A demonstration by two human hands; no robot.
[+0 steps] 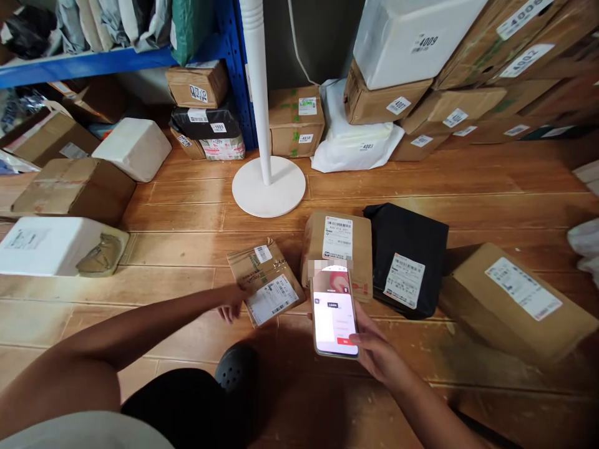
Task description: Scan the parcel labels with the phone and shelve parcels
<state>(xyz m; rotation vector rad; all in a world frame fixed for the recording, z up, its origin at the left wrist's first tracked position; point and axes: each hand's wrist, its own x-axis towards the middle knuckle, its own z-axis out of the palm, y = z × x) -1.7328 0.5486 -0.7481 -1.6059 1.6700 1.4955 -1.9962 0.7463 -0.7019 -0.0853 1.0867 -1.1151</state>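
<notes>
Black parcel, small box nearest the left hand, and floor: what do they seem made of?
Black parcel: probably plastic film, low sheen, with creased folds at its edges. Small box: likely matte cardboard, brown with dark printing. Floor: glossy wood-look planks with grain and reflections; real wood or imitation, I can't tell.

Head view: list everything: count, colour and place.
Phone: one, white-lit screen, centre
Small box: one, brown, left of phone
Medium box: one, brown, beyond phone
Black parcel: one, black, beside medium box
Large box: one, brown, far right
Stand: one, white, back centre
Shelf: one, blue, upper left
Bags: several, mixed colours, on shelf
White boxes: three, white, two left, one upper right
Bag marked 4003: one, white, right of stand
Other boxes: many, mostly brown, back and left
Bundles: count unclear, white, right edge
Shoe: one, dark, bottom centre
Left hand: one, at small box
Right hand: one, holding phone
</notes>
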